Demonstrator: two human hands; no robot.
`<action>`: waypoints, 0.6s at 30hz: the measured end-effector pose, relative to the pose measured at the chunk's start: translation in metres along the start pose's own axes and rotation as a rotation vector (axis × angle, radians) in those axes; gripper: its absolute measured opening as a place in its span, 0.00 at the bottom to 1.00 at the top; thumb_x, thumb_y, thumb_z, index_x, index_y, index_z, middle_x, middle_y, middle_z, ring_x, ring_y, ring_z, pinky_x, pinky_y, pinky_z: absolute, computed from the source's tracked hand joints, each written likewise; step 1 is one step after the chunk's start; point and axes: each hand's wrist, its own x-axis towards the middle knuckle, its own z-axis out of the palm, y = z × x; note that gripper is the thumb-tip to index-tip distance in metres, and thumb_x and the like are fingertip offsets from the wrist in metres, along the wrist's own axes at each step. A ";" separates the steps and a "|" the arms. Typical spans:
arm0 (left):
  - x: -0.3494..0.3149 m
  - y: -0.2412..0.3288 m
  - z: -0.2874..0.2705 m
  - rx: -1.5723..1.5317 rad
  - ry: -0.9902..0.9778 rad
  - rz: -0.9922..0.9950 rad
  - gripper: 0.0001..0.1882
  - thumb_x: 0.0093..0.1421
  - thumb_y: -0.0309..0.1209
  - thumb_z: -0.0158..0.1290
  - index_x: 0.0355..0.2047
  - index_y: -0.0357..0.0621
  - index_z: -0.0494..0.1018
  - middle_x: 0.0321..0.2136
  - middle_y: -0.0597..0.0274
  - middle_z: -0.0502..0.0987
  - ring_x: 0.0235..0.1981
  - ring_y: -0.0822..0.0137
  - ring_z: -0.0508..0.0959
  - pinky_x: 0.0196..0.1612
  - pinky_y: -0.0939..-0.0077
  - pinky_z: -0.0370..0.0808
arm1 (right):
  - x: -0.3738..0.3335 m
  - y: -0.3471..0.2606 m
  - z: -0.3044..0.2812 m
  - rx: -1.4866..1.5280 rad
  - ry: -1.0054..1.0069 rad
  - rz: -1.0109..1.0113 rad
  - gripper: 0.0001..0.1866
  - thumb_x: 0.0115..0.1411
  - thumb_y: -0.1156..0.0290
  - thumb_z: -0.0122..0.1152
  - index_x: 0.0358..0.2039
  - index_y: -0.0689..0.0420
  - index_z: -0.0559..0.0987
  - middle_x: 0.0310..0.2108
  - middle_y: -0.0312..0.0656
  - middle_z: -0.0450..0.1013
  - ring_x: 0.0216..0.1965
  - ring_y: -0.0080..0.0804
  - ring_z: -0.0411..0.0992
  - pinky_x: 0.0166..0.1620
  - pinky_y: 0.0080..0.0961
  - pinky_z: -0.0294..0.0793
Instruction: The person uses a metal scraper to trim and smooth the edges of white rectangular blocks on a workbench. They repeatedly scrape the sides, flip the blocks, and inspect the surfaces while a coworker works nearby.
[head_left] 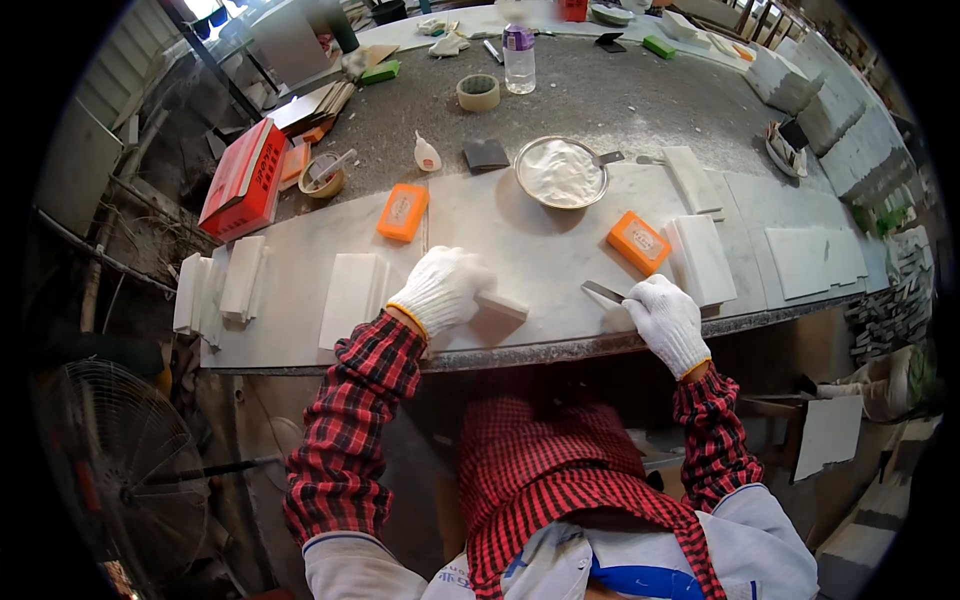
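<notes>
My left hand (pixel 444 288), in a white knit glove, is closed on one end of a small white stone strip (pixel 503 305) near the front edge of the pale stone tabletop (pixel 540 260). A thin metal spatula (pixel 602 291) sticks out leftward from my right hand (pixel 668 318), also gloved and closed round it. Beyond my hands stands a metal bowl (pixel 562 172) of white powder. An orange block (pixel 402 212) lies past my left hand, and another orange block (pixel 638 243) past my right. White slabs (pixel 352 298) are stacked left of my left hand; more white slabs (pixel 702 260) lie by my right.
Farther back are a clear bottle (pixel 519 60), a tape roll (pixel 478 93), a small white squeeze bottle (pixel 427 153) and a dark square sheet (pixel 486 155). A red box (pixel 243 180) sits at the left. Below stands a fan (pixel 130 480).
</notes>
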 end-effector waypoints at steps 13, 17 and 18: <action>0.006 -0.006 0.017 0.023 -0.021 0.101 0.11 0.47 0.25 0.61 0.30 0.59 0.84 0.30 0.65 0.81 0.36 0.52 0.83 0.38 0.55 0.80 | 0.032 -0.004 0.010 0.292 -0.313 -0.010 0.14 0.70 0.61 0.62 0.47 0.56 0.84 0.36 0.52 0.82 0.39 0.53 0.81 0.44 0.44 0.79; 0.011 0.000 0.023 0.073 -0.051 0.017 0.09 0.48 0.26 0.62 0.28 0.60 0.84 0.29 0.66 0.81 0.36 0.53 0.83 0.39 0.57 0.80 | 0.048 -0.012 0.008 0.533 -0.298 0.034 0.18 0.70 0.54 0.65 0.39 0.58 0.88 0.31 0.48 0.80 0.32 0.38 0.79 0.39 0.35 0.77; 0.009 0.001 0.021 0.077 -0.044 0.015 0.09 0.48 0.26 0.62 0.28 0.60 0.83 0.29 0.66 0.81 0.35 0.53 0.83 0.39 0.57 0.80 | 0.053 -0.021 0.007 0.579 -0.306 0.028 0.19 0.69 0.53 0.66 0.37 0.58 0.88 0.29 0.47 0.80 0.30 0.34 0.78 0.38 0.33 0.76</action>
